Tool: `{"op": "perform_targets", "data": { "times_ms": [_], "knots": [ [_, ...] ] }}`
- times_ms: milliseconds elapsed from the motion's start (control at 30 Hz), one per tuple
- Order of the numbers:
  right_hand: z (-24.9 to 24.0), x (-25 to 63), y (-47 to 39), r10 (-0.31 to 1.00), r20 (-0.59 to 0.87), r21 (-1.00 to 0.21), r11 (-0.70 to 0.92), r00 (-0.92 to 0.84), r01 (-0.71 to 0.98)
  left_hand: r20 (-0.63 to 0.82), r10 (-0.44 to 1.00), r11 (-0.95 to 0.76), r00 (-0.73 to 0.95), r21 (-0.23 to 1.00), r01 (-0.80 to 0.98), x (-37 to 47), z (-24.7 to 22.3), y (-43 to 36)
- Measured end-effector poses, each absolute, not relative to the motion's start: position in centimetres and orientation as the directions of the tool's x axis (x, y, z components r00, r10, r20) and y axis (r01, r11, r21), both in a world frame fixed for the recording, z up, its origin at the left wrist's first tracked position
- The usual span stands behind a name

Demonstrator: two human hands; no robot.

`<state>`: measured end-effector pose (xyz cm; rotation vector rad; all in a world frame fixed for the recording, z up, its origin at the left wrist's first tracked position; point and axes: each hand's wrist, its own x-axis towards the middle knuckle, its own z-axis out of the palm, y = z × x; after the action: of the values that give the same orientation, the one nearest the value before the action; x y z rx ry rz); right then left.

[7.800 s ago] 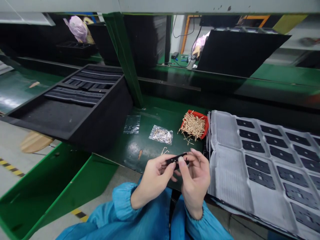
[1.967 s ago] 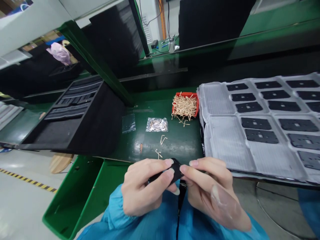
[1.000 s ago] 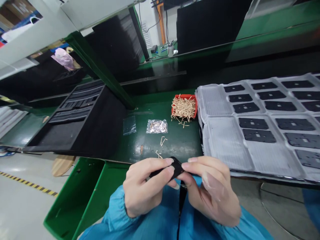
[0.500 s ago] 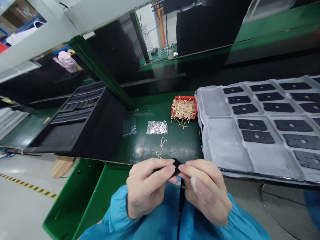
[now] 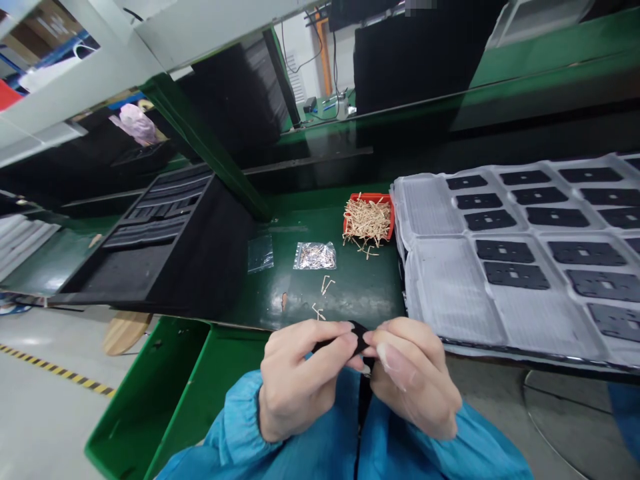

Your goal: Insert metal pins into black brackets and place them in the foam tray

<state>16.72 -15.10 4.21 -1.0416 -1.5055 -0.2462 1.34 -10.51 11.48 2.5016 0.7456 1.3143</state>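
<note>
A small flat black plate (image 5: 359, 335) is held in front of my body, just past the bench's near edge. My left hand (image 5: 304, 377) pinches its left part between thumb and fingers, which cover much of it. At its right end, the fingertips of my right hand (image 5: 417, 380) are pinched together on the plate. A clear film covers my right thumb. A few small pale bent pieces (image 5: 318, 311) lie on the bench beyond my left hand, with more (image 5: 327, 285) slightly farther back.
A red bin (image 5: 391, 217) heaped with pale bent pieces stands by a white tray (image 5: 445, 280) of black plates. Clear bags (image 5: 315, 256) lie left of the bin. A black divided box (image 5: 195, 247) stands at left; a green bin (image 5: 145, 393) sits below the bench.
Both hands keep their pinch on the black plate. My left hand has shifted slightly right and down, and the plate has moved a little with it.
</note>
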Motion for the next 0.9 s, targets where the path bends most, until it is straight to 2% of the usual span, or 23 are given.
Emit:
{"op": "perform_targets", "data": {
  "times_ms": [200, 433, 667, 900],
  "knots": [
    [5.6, 17.4, -13.9, 0.417, 0.875, -0.46, 0.557, 0.246, 0.692, 0.723, 0.521, -0.852, 0.454, 0.405, 0.333, 1.3, 11.9, -10.6],
    [5.6, 17.1, -14.0, 0.419, 0.886, -0.414, 0.523, 0.199, 0.745, 0.725, 0.527, -0.842, 0.444, 0.375, 0.388, 0.9, 11.0, -10.8],
    [4.7, 17.1, -14.2, 0.414, 0.894, -0.4, 0.559, 0.173, 0.727, 0.713, 0.518, -0.848, 0.473, 0.355, 0.393, 1.0, 11.5, -10.7],
    [5.0, 17.4, -14.5, 0.358, 0.927, -0.329, 0.622, 0.116, 0.711, 0.684, 0.548, -0.836, 0.481, 0.425, 0.347, 1.2, 10.8, -11.1]
  ]
}}
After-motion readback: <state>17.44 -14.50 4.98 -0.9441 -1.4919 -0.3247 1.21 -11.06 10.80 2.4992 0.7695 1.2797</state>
